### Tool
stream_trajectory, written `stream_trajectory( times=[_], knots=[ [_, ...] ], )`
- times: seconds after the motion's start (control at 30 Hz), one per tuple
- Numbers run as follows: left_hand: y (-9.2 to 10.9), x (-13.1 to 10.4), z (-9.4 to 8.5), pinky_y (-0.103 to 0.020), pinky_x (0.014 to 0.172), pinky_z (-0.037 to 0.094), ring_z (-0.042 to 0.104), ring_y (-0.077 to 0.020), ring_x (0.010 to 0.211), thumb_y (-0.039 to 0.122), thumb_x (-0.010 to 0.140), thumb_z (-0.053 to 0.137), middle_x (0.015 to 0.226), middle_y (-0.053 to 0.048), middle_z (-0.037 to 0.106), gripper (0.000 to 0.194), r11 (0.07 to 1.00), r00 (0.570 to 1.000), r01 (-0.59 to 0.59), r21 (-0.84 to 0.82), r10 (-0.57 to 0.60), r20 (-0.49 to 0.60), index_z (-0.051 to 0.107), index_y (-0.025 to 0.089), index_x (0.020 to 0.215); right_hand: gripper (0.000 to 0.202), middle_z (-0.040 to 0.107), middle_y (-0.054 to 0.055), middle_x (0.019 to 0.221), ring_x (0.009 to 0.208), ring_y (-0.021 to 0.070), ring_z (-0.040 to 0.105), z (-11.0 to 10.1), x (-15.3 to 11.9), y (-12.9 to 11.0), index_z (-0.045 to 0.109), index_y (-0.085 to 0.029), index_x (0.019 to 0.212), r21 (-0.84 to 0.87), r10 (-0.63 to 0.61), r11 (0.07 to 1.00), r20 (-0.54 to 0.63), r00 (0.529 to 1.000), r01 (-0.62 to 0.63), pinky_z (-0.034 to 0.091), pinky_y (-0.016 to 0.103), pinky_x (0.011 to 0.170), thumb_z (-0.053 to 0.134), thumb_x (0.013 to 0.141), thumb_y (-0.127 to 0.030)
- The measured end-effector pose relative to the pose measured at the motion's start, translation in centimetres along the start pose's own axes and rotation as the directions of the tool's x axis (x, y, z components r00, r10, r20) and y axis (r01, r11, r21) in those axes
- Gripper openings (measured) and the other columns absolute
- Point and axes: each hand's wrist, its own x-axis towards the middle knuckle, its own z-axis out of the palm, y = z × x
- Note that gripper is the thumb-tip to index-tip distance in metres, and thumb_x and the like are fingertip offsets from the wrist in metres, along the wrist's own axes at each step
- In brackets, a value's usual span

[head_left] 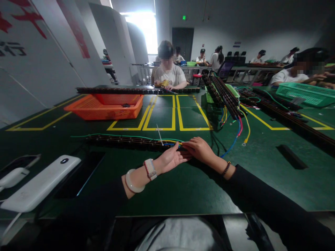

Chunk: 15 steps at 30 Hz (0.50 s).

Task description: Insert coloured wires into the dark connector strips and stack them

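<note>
A long, dark wire harness (123,140) lies across the table in front of me, with green, yellow and blue wires along its right part. A white cable tie (159,134) sticks up from it. My left hand (169,161) is palm up at the harness's right end, fingers stretched out and thumb against the coloured wires. From the right, my right hand (201,149) reaches over that end, its fingers closed together on the wires. The exact grip point is hidden behind the fingers.
An orange basket (104,113) stands at the back left, with another dark strip (117,90) behind it. Bundled harnesses (225,94) lie at back right, their coloured leads hanging down. A white power bank (43,183), phone (81,174) and black bar (291,157) lie nearby. A person (170,71) sits opposite.
</note>
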Motion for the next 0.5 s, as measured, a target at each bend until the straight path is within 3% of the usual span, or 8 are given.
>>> stream_trajectory(
  times=[0.2, 0.5],
  knots=[
    [-0.4, -0.1, 0.4, -0.046, 0.099, 0.041, 0.067, -0.0203, 0.088, 0.03, 0.094, 0.041, 0.091, -0.016, 0.068, 0.029, 0.99, 0.993, -0.108, 0.089, 0.113, -0.046, 0.053, 0.007, 0.107, 0.028, 0.058, 0.005, 0.075, 0.07, 0.015, 0.047, 0.5, 0.1, 0.8, 0.067, -0.015, 0.11, 0.057, 0.034, 0.998, -0.034, 0.999, -0.032, 0.035, 0.027, 0.066, 0.046, 0.095, -0.025],
    [-0.2, -0.3, 0.5, -0.045, 0.098, 0.042, 0.069, -0.0231, 0.085, 0.027, 0.094, 0.039, 0.088, -0.022, 0.069, 0.027, 0.986, 0.994, -0.092, 0.142, 0.1, -0.053, 0.054, 0.004, 0.097, 0.024, 0.062, 0.006, 0.08, 0.072, 0.0143, 0.052, 1.1, 0.4, 1.9, 0.069, -0.015, 0.105, 0.207, 0.057, 0.977, 0.022, 0.998, -0.06, 0.038, 0.027, 0.07, 0.05, 0.093, -0.024]
  ],
)
